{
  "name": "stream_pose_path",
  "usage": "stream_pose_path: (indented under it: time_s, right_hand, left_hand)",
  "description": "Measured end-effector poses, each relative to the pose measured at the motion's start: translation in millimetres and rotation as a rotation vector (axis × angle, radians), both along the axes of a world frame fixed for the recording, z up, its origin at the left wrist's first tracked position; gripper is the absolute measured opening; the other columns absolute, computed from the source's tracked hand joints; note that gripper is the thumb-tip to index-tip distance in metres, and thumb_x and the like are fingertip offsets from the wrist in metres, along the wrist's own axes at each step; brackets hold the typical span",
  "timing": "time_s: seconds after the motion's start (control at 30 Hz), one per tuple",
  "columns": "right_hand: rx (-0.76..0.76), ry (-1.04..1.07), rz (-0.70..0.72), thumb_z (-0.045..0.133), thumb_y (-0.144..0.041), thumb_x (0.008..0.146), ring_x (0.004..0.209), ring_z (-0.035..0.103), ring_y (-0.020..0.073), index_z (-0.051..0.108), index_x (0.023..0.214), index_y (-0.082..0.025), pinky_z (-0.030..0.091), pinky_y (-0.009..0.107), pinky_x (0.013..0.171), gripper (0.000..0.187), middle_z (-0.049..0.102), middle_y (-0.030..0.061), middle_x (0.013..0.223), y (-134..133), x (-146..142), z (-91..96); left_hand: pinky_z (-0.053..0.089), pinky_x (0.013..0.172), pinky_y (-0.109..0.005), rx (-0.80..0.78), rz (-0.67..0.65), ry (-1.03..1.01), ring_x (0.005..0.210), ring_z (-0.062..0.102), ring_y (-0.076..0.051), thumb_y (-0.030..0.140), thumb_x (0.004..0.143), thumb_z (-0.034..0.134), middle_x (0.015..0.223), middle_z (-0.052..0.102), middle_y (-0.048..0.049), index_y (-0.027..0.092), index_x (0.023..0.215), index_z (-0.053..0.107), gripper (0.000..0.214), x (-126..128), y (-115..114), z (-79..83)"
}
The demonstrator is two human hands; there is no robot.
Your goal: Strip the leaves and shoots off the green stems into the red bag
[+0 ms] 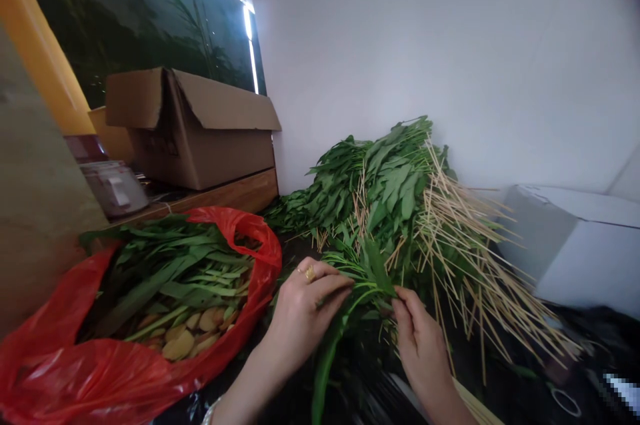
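Observation:
My left hand (307, 302), with a gold ring on one finger, pinches the green stems of a small bunch of leafy greens (373, 268). One long leaf droops below it. Opposite, my right hand (420, 345) has its thumb and fingers closed on the tip of a broad leaf of the same bunch. Behind both hands rises a heap of leafy greens (395, 178). Many thin pale sticks (465, 232) jut out of the heap towards the right and front. Whether a stick runs through the bunch in my hands is hidden.
At the left lies an open red plastic bag (255, 265) holding long leaves and brownish slices. Beyond it, a cardboard box (225, 152) rests on a wooden ledge beside a clear plastic container (115, 188). A white box (585, 238) stands at right, and black plastic (380, 385) lies below my hands.

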State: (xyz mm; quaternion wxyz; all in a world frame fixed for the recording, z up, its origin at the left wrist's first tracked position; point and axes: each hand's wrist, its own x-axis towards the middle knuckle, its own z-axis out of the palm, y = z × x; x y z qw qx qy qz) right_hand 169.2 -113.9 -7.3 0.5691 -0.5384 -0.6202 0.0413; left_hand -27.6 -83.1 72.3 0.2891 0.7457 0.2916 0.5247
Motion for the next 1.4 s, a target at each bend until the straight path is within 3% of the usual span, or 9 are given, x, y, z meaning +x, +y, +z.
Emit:
stream_pose_path:
  time_s: [0.2,0.43,0.57,0.87,1.13,1.4]
  right_hand:
    - [0.241,-0.24,0.033,0.046,-0.016,0.093,0.09,0.065,0.0178,0.059,0.11,-0.023,0.053,0.03,0.08,0.022,0.067,0.0056,0.097,-3.3,-3.9,-3.3]
    - [0.463,-0.387,0.031,0.057,0.0,0.085,0.093,0.063,0.0194,0.058,0.123,-0.021,0.052,0.034,0.083,0.044,0.067,0.0072,0.097,-7.9,-5.7,0.7]
    - [0.473,-0.41,0.026,0.059,0.002,0.083,0.092,0.063,0.0205,0.056,0.127,-0.022,0.053,0.037,0.082,0.051,0.067,0.008,0.098,-9.0,-5.1,0.8]
    - [0.468,-0.413,0.057,0.057,-0.001,0.085,0.09,0.065,0.0196,0.058,0.126,-0.022,0.055,0.036,0.078,0.046,0.068,0.0072,0.096,-8.5,-6.8,-0.7]
    - [0.481,-0.512,0.08,0.055,0.005,0.083,0.09,0.062,0.0212,0.059,0.123,-0.012,0.053,0.038,0.077,0.043,0.066,0.0111,0.096,-6.3,-7.0,-0.9]
    - [0.448,-0.652,0.069,0.047,0.006,0.084,0.091,0.061,0.0229,0.058,0.123,-0.009,0.051,0.039,0.079,0.043,0.066,0.0118,0.099,-6.7,-4.0,-5.8]
  left_hand:
    - [0.038,0.086,-0.036,-0.006,0.006,0.064,0.087,0.053,-0.026,0.014,0.077,0.069,0.09,0.07,-0.0078,0.029,0.094,0.077,0.024,-0.4,1.9,-5.6]
    - [0.041,0.079,-0.032,0.086,0.083,0.205,0.085,0.057,-0.023,0.015,0.082,0.064,0.09,0.069,-0.0071,0.028,0.098,0.075,0.024,-10.6,1.0,-11.4]
    - [0.041,0.074,-0.031,0.103,0.105,0.196,0.081,0.055,-0.022,0.018,0.082,0.066,0.084,0.066,-0.0071,0.029,0.093,0.077,0.018,-14.6,0.9,-10.3]
    - [0.041,0.077,-0.031,0.166,-0.028,0.294,0.085,0.055,-0.023,0.019,0.081,0.069,0.09,0.067,-0.0091,0.027,0.097,0.076,0.019,-12.1,13.7,-15.0]
    - [0.039,0.075,-0.029,0.531,0.012,0.718,0.085,0.052,-0.017,0.028,0.092,0.055,0.09,0.064,-0.0048,0.02,0.093,0.069,0.016,-16.1,19.7,-3.8]
    - [0.033,0.069,-0.03,0.67,-0.02,1.055,0.085,0.052,-0.018,0.025,0.094,0.051,0.082,0.062,-0.0015,0.02,0.08,0.063,0.019,-14.6,18.9,11.9]
